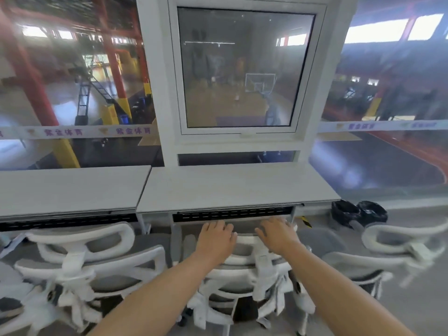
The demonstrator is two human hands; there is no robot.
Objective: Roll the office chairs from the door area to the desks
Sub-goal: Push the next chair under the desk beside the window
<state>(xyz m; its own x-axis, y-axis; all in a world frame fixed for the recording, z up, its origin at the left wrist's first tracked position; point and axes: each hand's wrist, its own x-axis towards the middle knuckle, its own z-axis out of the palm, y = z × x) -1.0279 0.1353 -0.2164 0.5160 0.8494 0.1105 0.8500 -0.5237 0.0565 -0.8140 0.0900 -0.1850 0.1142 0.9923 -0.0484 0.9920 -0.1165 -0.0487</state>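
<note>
Left hand (216, 236) and right hand (278, 235) laid palm-down side by side on the top of the middle chair (244, 277), fingers curled over the far edge of its headrest, gripping it. Both forearms bare, stretched forward and converging from the lower corners toward the headrest. Wrists roughly level, small gap between the two hands.

Beyond, a wide glass wall (72, 93) looking out over a sports hall, with a white-framed window (242, 69) set in the centre. Below it, a long pale counter (237, 187) directly ahead, and a second counter (68, 190) butted to its left with a narrow seam between. Black perforated trays along the underside of each front edge.

Middle chair facing the right-hand counter, headrest close to the counter's front edge, just under the black tray. Another white-framed chair (89, 260) just beside it on the left, in front of the left counter, backs nearly touching. A third chair (388, 253) to the right, past the counter's right end, with open grey floor (417, 299) around it. Two black bins (358, 212) on the floor near the counter's right end, behind that third chair.
</note>
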